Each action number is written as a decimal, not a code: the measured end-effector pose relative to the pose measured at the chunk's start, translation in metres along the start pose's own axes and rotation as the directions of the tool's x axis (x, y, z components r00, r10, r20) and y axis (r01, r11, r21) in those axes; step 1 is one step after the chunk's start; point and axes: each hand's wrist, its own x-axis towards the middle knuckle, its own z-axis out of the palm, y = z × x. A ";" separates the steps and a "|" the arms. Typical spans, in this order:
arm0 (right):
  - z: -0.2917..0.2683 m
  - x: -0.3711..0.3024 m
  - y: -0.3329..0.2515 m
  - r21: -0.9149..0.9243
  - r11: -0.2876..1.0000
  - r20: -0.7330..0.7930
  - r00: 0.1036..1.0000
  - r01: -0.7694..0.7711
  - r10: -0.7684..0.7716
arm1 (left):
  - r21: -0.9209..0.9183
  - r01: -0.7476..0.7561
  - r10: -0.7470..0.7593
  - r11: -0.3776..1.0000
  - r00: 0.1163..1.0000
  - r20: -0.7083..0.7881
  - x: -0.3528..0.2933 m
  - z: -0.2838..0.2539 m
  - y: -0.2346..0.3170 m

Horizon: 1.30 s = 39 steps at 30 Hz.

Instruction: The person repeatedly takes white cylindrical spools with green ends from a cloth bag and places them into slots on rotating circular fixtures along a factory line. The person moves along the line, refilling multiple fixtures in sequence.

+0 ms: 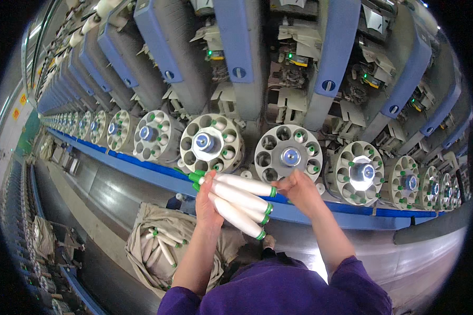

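Observation:
My left hand (207, 205) is closed around several yarn bobbins (239, 202), wound with white yarn and green at both ends. They fan out to the right from its grip. At the green end of the uppermost bobbin (244, 185), my right hand (298, 190) pinches what looks like a thin yarn end; its fingertips are partly hidden. Just beyond the right hand stands a round bobbin magazine (265, 157) with a ring of pockets, some holding bobbins. Left of it, another round magazine (192, 128) carries more green-tipped bobbins.
A cloth-lined container (136, 257) with loose bobbins (160, 245) stands low on the left. Several more magazines (355, 173) line a blue rail (326, 214) to both sides. Blue-and-grey machine columns (236, 42) rise behind. A grey tube (431, 228) juts in at right.

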 end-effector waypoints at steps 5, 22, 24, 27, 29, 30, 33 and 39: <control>-0.004 0.026 -0.058 -0.026 0.982 -0.264 0.946 0.188 -0.188 | -0.063 -0.086 0.089 0.994 0.995 0.047 0.034 0.032 0.000; 0.028 0.058 0.031 0.141 0.987 -0.183 0.982 0.074 -0.048 | -0.024 -0.088 0.085 0.996 0.990 -0.114 0.088 0.026 0.019; 0.023 0.051 0.019 0.363 0.931 -0.155 0.987 0.021 0.039 | -0.074 -0.117 0.109 0.990 0.988 -0.105 0.093 0.020 0.030; 0.029 0.048 0.026 0.111 0.992 -0.141 0.987 -0.064 0.079 | -0.104 -0.167 0.159 0.981 0.984 -0.074 0.096 0.015 0.038; 0.042 0.050 0.043 -0.191 0.970 0.081 0.982 -0.151 0.169 | -0.108 -0.191 0.188 0.976 0.981 -0.041 0.098 0.013 0.042; 0.049 0.050 0.050 -0.156 0.943 0.164 0.933 -0.295 0.319 | -0.099 -0.196 0.195 0.976 0.981 -0.025 0.098 0.012 0.045; 0.054 0.049 0.051 -0.167 0.944 0.080 0.950 -0.286 0.302 | -0.073 -0.222 0.223 0.972 0.975 0.004 0.096 0.009 0.057; 0.036 0.054 0.015 -0.173 0.984 -0.355 0.934 -0.029 -0.035 | 0.020 -0.220 0.220 0.975 0.975 -0.013 0.082 0.006 0.062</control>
